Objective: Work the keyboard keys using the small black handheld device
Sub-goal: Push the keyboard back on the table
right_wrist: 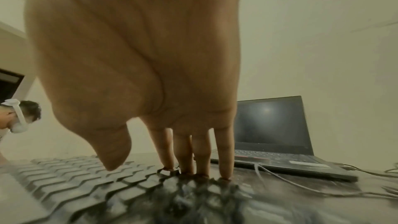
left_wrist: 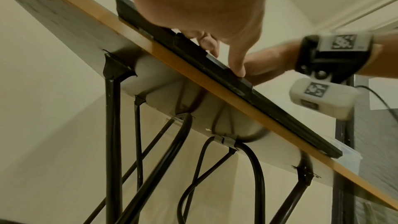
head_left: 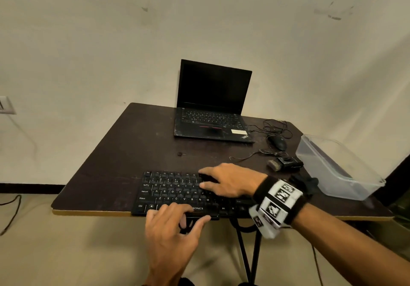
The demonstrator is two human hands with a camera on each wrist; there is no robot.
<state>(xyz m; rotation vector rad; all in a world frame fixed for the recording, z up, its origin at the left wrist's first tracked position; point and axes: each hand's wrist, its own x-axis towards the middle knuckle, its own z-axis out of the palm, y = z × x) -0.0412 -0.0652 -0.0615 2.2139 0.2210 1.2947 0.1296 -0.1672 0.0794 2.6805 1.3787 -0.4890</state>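
I see my two hands on one black keyboard (head_left: 177,191). My right hand (head_left: 230,183) lies flat, fingers straight, tips on the upper right keys. My left hand (head_left: 170,230) rests at the front edge with relaxed fingers and holds nothing. The keyboard sits at the near edge of the table (head_left: 124,152). Behind it there is bare surface, then one laptop (head_left: 213,104). At the right lie one mouse (head_left: 277,141), one small black device (head_left: 290,162) and one clear box (head_left: 337,170).
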